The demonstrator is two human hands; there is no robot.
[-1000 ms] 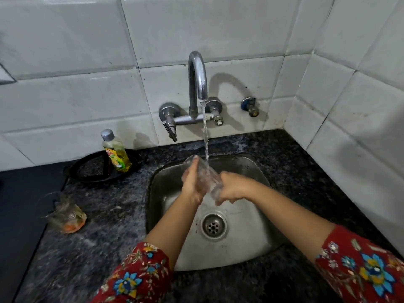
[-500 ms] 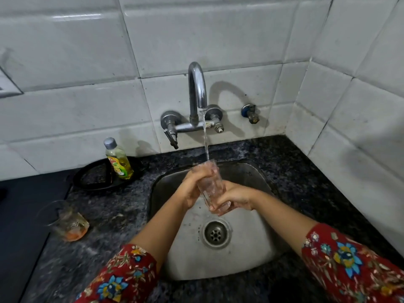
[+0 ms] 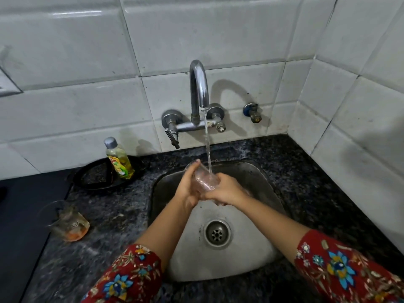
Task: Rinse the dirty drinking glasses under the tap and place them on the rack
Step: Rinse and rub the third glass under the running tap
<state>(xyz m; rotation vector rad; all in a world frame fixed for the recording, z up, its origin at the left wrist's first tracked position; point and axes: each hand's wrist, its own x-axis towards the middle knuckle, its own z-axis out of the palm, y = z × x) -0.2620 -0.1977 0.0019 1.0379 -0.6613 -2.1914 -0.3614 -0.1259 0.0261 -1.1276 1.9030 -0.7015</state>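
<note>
Clear ribbed glass (image 3: 204, 179) tilted under tap (image 3: 197, 92) stream, gripped by left hand (image 3: 189, 186) & right hand (image 3: 227, 190), over steel sink (image 3: 258, 184).

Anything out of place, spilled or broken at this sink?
The right valve of the tap shows a bare stem, seemingly with no handle, unlike the left valve with its lever. Otherwise nothing stands out: the left hand and right hand hold the glass under the stream.

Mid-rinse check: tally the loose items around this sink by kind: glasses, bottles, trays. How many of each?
Drinking glasses: 2, the held glass under the running water and the counter glass with orange residue
Soap bottle: 1
Black tray: 1
Total: 4
</note>
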